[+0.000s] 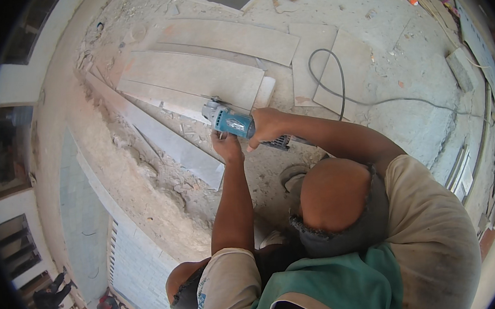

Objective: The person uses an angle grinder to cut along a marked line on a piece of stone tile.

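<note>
A teal corded tile cutter [234, 122] with a grey metal head lies over the edge of a long tile [194, 71]. My right hand [267, 124] is wrapped round the back of its body. Close to the metal head, my left hand [227, 146] grips the tool's near side with curled fingers. The cutter's head rests at the tile's near long edge; its blade is hard to make out. A small white block [264, 92] shows at the tile's right end.
Beyond lies another long tile [232, 38], with square tiles [314, 62] to its right. A narrow grey strip [180, 154] lies left of my hands, by a broken, rubble-strewn ledge [138, 169]. The black power cord [394, 100] loops off right. People [50, 295] are far below at left.
</note>
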Demonstrator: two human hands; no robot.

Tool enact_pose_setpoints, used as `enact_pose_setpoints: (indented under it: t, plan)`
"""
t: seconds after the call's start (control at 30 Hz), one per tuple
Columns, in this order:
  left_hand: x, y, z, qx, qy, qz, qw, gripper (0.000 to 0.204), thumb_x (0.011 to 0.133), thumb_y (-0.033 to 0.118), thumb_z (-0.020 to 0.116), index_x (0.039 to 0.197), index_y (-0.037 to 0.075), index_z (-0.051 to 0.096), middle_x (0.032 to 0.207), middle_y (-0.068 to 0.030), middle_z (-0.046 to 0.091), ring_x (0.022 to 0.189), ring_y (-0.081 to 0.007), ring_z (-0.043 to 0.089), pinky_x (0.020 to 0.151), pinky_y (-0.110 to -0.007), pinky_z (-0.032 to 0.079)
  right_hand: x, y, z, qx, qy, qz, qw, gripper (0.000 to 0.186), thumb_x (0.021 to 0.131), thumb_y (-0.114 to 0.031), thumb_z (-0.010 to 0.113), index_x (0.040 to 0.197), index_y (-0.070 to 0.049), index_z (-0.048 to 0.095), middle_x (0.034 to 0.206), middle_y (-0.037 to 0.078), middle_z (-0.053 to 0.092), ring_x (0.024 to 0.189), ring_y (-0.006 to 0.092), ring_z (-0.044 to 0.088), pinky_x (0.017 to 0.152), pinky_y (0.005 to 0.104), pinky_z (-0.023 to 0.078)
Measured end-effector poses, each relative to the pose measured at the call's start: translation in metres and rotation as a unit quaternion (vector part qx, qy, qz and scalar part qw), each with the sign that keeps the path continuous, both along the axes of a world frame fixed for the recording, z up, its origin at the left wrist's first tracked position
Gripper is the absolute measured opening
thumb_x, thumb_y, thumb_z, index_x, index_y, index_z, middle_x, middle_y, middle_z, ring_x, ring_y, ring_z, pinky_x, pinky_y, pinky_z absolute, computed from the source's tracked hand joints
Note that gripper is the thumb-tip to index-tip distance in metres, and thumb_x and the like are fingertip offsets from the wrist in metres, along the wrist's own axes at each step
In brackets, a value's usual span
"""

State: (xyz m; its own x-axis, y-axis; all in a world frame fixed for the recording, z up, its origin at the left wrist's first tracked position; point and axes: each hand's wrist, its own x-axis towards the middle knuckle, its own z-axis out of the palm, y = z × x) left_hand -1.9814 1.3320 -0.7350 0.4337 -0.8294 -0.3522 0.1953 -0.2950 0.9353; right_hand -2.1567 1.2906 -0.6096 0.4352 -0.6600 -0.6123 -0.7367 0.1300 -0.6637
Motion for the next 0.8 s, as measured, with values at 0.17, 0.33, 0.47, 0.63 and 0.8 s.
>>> enact_pose_setpoints:
  t: [0.17,0.33,0.47,0.63,0.8]
  plan:
    - [-0.004,0.003,0.008,-0.009,0.032,-0.001,0.999,0.048,0.086,-0.006,0.063,0.131,-0.008,0.046,0.120,-0.0142,0.056,0.103,-0.0214,0.062,0.084,-0.031,0.053,-0.004,0.000,0.000,0.006,0.000,0.003,1.000,0.067,0.056,-0.041,0.088,0.093,0.009,0.064,0.087,0.025,0.069,0.083,0.0332,0.069,0.077,0.0383,0.052]
    - [0.006,0.006,0.006,0.002,0.087,0.013,0.996,0.050,0.089,0.000,0.063,0.134,-0.007,0.045,0.121,-0.0125,0.055,0.103,-0.0215,0.061,0.082,-0.032,0.053,-0.003,0.000,-0.001,-0.004,0.002,0.006,1.000,0.063,0.056,-0.040,0.088,0.091,0.007,0.065,0.087,0.023,0.070,0.082,0.0325,0.069,0.076,0.0387,0.052]
    - [0.023,-0.007,0.005,0.042,0.045,0.043,0.997,0.050,0.091,0.007,0.062,0.136,-0.006,0.045,0.121,-0.0108,0.055,0.103,-0.0201,0.060,0.078,-0.030,0.051,-0.003,0.000,-0.003,0.002,-0.003,0.000,1.000,0.062,0.058,-0.039,0.088,0.092,0.006,0.065,0.087,0.023,0.069,0.083,0.0325,0.069,0.076,0.0391,0.052]
    - [0.038,-0.034,0.014,0.042,0.089,0.098,0.990,0.043,0.094,0.017,0.063,0.130,-0.003,0.048,0.115,-0.0137,0.059,0.105,-0.0219,0.059,0.083,-0.034,0.048,-0.002,0.001,-0.004,0.003,-0.005,0.002,1.000,0.062,0.058,-0.038,0.088,0.095,0.006,0.065,0.089,0.023,0.069,0.087,0.0325,0.069,0.079,0.0389,0.052]
    - [0.057,-0.066,0.013,0.040,-0.004,0.038,0.998,0.044,0.091,0.019,0.070,0.119,-0.009,0.051,0.092,-0.0095,0.061,0.074,-0.0146,0.059,0.057,-0.026,0.046,-0.002,0.003,-0.001,0.010,-0.004,-0.003,1.000,0.066,0.058,-0.039,0.089,0.099,0.007,0.064,0.093,0.024,0.069,0.089,0.0328,0.068,0.080,0.0386,0.052]
